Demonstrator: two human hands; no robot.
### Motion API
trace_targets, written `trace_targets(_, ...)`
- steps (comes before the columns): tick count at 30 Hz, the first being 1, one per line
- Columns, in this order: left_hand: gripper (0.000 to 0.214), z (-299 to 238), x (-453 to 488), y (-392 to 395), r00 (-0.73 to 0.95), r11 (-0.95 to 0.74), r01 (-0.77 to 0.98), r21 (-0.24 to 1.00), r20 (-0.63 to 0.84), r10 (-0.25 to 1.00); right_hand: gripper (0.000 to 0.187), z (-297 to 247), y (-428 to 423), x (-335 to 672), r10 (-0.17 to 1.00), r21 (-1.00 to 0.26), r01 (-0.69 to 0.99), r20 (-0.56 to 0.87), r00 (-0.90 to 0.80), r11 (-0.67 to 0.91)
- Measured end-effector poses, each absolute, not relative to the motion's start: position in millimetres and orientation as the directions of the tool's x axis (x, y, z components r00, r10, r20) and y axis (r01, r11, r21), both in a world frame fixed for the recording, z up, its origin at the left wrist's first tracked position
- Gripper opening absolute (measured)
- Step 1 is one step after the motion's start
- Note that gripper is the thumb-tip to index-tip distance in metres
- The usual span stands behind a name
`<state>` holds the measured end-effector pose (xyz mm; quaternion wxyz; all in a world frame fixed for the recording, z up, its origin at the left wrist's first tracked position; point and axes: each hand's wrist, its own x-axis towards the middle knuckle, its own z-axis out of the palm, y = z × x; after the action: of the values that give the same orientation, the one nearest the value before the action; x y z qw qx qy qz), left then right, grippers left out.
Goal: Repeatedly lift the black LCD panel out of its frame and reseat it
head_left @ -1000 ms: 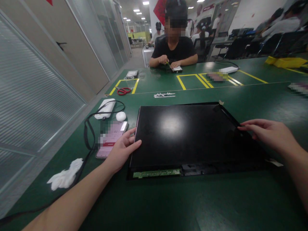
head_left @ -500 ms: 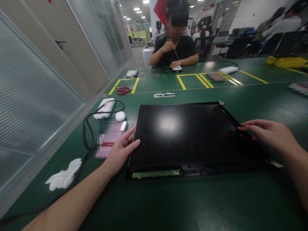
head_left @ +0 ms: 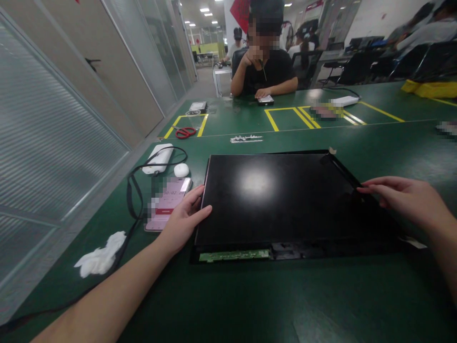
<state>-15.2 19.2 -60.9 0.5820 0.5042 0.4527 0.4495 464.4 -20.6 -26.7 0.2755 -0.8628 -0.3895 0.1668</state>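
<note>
A black display panel [head_left: 285, 205] lies in a shallow black frame [head_left: 346, 170] on the green table. A green circuit strip [head_left: 233, 256] shows along its near edge. My left hand [head_left: 185, 219] grips the panel's left edge, thumb on top and fingers at the side, partly hidden. At the right side, my right hand [head_left: 403, 195] pinches the frame's edge between thumb and fingers. Pale tape [head_left: 414, 242] sticks out near the frame's right front corner, and another tape bit [head_left: 332, 151] sits at the far right corner.
Left of the panel lie a phone [head_left: 167, 205], a white earbud case [head_left: 181, 170], a white power bank [head_left: 159, 158] with a black cable and a crumpled tissue [head_left: 102, 255]. Beyond are red scissors [head_left: 185, 133] and white strips [head_left: 246, 139]. Opposite, a person [head_left: 266, 71] holds a screwdriver over a small drive.
The view has shifted slightly. Both my hands keep their places on the panel and frame. Across the table, the person's hand with the screwdriver has risen.
</note>
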Motion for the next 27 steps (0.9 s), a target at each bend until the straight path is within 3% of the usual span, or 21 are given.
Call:
trace_targets(11, 0.058, -65, -20, 26, 0.168, -0.029, 0.218, 0.975, -0.008, 0.986, 0.040, -31, -21, 471, 0.775, -0.588, 0.612, -0.040, 0.631, -0.528)
trace_targets(27, 0.059, -70, -23, 30, 0.188, -0.089, 0.389, 0.917, 0.015, 0.982, 0.037, -31, -19, 472, 0.777, -0.559, 0.633, -0.034, 0.628, -0.536)
